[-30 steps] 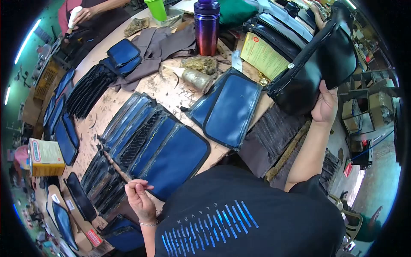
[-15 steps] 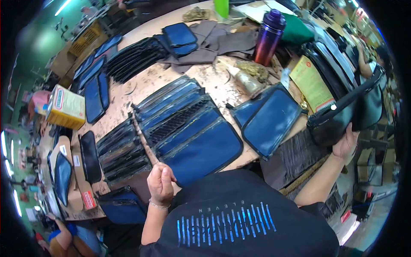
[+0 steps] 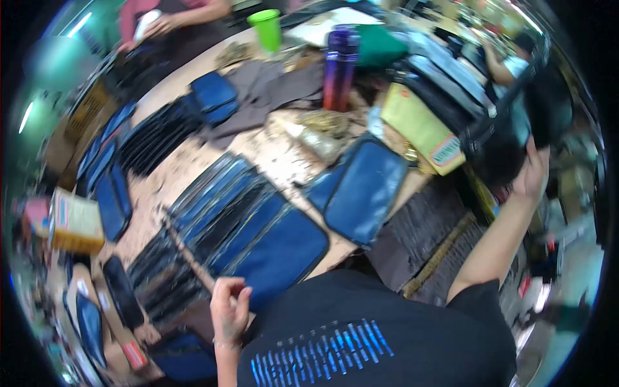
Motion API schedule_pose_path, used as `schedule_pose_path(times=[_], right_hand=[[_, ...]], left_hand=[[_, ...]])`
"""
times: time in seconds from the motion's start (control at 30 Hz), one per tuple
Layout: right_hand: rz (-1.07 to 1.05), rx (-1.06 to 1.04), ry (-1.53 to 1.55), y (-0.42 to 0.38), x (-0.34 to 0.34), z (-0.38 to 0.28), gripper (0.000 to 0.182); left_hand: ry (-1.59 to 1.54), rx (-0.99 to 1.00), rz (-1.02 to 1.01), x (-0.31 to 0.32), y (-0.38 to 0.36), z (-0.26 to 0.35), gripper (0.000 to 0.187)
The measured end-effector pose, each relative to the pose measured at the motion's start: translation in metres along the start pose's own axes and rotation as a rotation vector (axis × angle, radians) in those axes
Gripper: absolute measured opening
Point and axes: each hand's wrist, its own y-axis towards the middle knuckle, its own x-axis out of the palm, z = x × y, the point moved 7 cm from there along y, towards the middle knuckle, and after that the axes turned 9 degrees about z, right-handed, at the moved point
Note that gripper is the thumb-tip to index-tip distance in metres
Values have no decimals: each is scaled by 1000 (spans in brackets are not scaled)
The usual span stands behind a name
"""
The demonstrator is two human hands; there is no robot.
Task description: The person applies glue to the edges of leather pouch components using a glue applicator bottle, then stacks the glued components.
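Note:
My right hand (image 3: 531,175) grips the lower edge of a black bag (image 3: 500,145), lifted at the far right and partly in shadow. Low in the middle, my left hand (image 3: 229,311) has its fingers loosely curled in, and nothing shows in them. Just beyond it lie blue panels with black zips and edging (image 3: 274,248), spread flat on the table. To their right rests a blue pouch piece with black trim (image 3: 364,190). Black zipped strips (image 3: 161,274) lie left of my left hand.
A purple-red bottle (image 3: 340,71), a green cup (image 3: 265,31) and a glue-like container (image 3: 316,143) stand or lie farther back. A yellow box (image 3: 76,222) sits at the left edge. Dark stacked material (image 3: 419,226) is at the right. Another person's hand (image 3: 158,27) holds something white across the table.
My view has swung, shifting the table contents left and down. My right hand has raised the black bag higher. The left hand's curl has loosened a little. A person across the table has come into view.

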Motion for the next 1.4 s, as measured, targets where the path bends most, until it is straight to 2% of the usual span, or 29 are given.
schedule_pose_path(times=[0.03, 0.1, 0.17, 0.2, 0.23, 0.3, 0.33, 0.37, 0.4, 0.43, 0.5, 0.6, 0.63, 0.67, 0.7, 0.8, 0.87, 0.97, 1.1, 1.13, 1.17, 1.23, 1.3, 1.4], right_hand=[[37, -51, -6, 14, -6, -12, 45], [40, 49, 198, 49, -33, -17, 43], [267, -46, 344, 56, -47, -33, 37], [391, -7, 459, 58, -54, -33, 32], [336, 12, 574, 73, -73, -26, 29], [-25, 105, 924, 79, -73, -13, 26], [11, 165, 935, 76, -70, -1, 21], [415, 121, 775, 75, -71, 11, 20], [539, 124, 758, 65, -52, 15, 20], [529, 197, 855, 69, -40, 31, 22], [582, 290, 831, 68, -8, 57, 23], [599, 281, 711, 70, 39, 91, 26], [661, 365, 681, 72, 53, 110, 24], [589, 404, 596, 94, 58, 153, 19], [587, 405, 603, 98, 64, 162, 19], [776, 598, 617, 90, 80, 188, 30], [826, 683, 633, 75, 92, 178, 36], [837, 692, 625, 77, 92, 191, 36], [795, 662, 601, 86, 88, 211, 33], [869, 701, 599, 75, 88, 202, 34], [884, 670, 504, 83, 81, 217, 35], [914, 691, 524, 81, 78, 221, 36], [917, 807, 506, 64, 82, 205, 37], [919, 773, 537, 65, 80, 208, 37]], left_hand=[[4, 20, -5, 1, 1, 1, 11], [-5, 21, -8, 4, 1, 1, 9], [-14, -2, -33, 8, 2, -1, 9], [-21, -2, -50, 11, 2, -3, 10], [-24, -6, -60, 12, 2, -5, 10], [-32, 22, -112, 16, 4, 0, 12], [-43, 57, -128, 18, 5, 3, 12], [-54, 92, -145, 20, 6, 6, 12], [-55, 106, -150, 22, 8, 12, 12], [-56, 92, -170, 24, 8, 18, 13], [-52, 87, -193, 26, 8, 24, 13], [-8, 143, -237, 27, 6, 33, 18], [-4, 149, -231, 25, 5, 35, 18], [8, 150, -253, 26, 3, 37, 19], [20, 148, -275, 26, 2, 37, 20], [12, 82, -304, 22, -4, 27, 23], [-8, 44, -333, 22, -7, 19, 26], [-54, 2, -335, 24, -10, 15, 28], [-46, 61, -391, 28, -9, 16, 31], [-38, 7, -410, 28, -9, 14, 31], [-39, 18, -419, 30, -9, 15, 31], [-20, -22, -436, 32, -8, 13, 31], [-1, 6, -465, 34, -7, 13, 32], [-95, 60, -507, 33, -11, 14, 32]])
